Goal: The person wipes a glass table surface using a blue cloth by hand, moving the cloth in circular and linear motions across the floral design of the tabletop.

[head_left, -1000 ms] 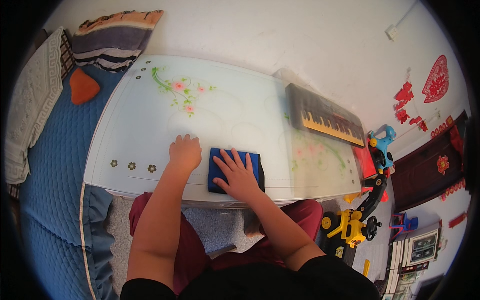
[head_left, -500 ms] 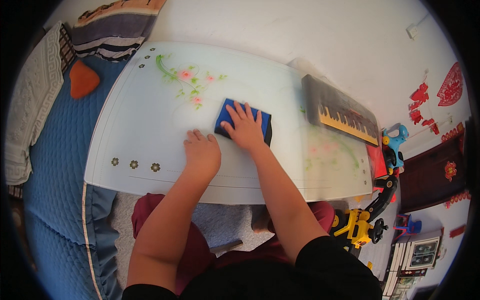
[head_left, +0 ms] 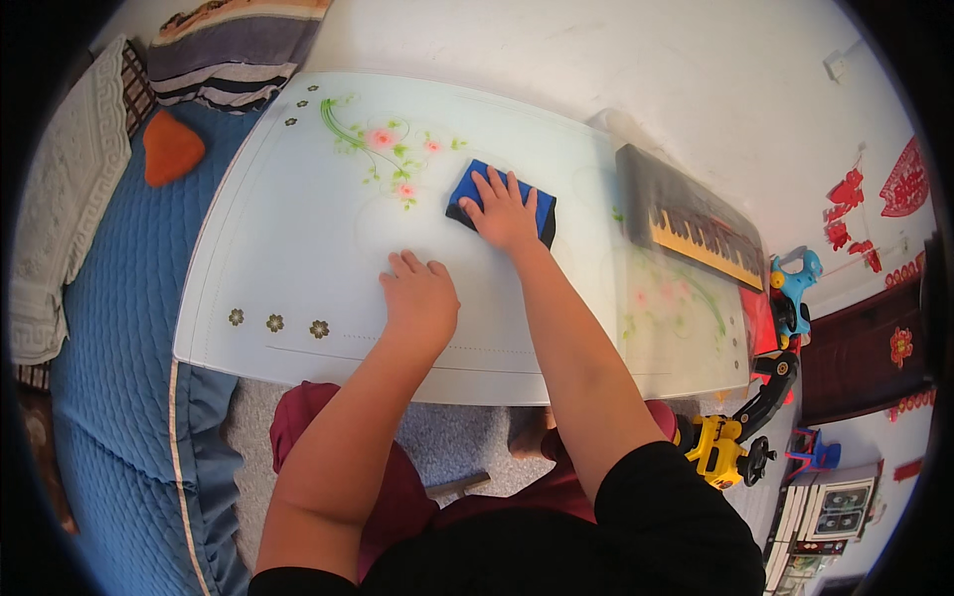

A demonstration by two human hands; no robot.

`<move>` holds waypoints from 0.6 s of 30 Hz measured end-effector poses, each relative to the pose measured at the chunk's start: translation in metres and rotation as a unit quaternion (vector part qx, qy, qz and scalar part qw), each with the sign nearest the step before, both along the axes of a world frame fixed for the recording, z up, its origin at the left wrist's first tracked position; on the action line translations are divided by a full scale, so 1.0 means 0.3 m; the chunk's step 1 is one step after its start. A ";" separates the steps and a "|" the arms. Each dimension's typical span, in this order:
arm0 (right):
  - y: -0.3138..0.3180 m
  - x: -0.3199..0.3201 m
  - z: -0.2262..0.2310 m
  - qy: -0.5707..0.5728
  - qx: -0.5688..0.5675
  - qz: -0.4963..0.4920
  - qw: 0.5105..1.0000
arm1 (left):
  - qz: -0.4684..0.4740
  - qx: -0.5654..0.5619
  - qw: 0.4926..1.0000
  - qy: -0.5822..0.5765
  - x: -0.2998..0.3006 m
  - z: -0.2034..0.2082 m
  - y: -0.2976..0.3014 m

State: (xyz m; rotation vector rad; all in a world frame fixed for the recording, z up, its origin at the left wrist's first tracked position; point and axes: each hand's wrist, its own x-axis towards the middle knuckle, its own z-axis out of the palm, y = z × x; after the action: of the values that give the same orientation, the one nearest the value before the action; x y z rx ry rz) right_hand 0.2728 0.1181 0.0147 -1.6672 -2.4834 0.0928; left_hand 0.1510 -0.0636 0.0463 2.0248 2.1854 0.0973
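A folded blue cloth point(head_left: 464, 189) with a black edge lies on the white glass tabletop point(head_left: 298, 238), which is printed with pink flowers. My right hand point(head_left: 505, 211) rests flat on the cloth, its fingers spread. Nearer to me and to the left, my left hand point(head_left: 420, 302) lies palm down on the glass, fingers stretched a little apart, with nothing in it. A gap of bare glass separates the left hand from the cloth.
An electronic keyboard point(head_left: 701, 223) under a dark cover stands at the table's right side by the wall. A blue quilted sofa point(head_left: 119, 298) with an orange cushion point(head_left: 172, 149) runs along the left. Yellow and black ride-on toy point(head_left: 717, 449) stands at the lower right.
My right hand and the blue cloth under it have slid away from me across the glass, slightly to the right. The left hand has shifted a little to the right.
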 end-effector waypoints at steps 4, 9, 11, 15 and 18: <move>-0.127 0.040 -0.010 0.001 0.029 0.025 0.999 | 0.012 0.017 1.000 0.022 -0.011 -0.007 -0.010; -0.320 0.155 -0.017 -0.008 0.056 0.049 0.997 | 0.017 0.004 1.000 0.018 -0.017 -0.007 -0.001; -0.405 0.206 -0.019 -0.008 0.067 0.057 0.996 | 0.015 0.004 1.000 0.022 -0.012 -0.009 -0.001; -0.594 0.280 0.009 0.006 0.058 0.068 0.996 | 0.020 -0.013 0.999 0.025 -0.020 -0.018 -0.008; -0.687 0.338 0.027 0.003 0.034 0.063 0.997 | 0.020 -0.022 0.999 0.019 -0.018 -0.020 -0.009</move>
State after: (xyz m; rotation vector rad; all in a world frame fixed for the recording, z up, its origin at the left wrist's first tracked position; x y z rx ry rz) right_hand 0.3741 -0.0880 0.0228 -1.4824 -2.5557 0.0276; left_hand 0.1457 -0.0664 0.0403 1.9767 2.2298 0.0143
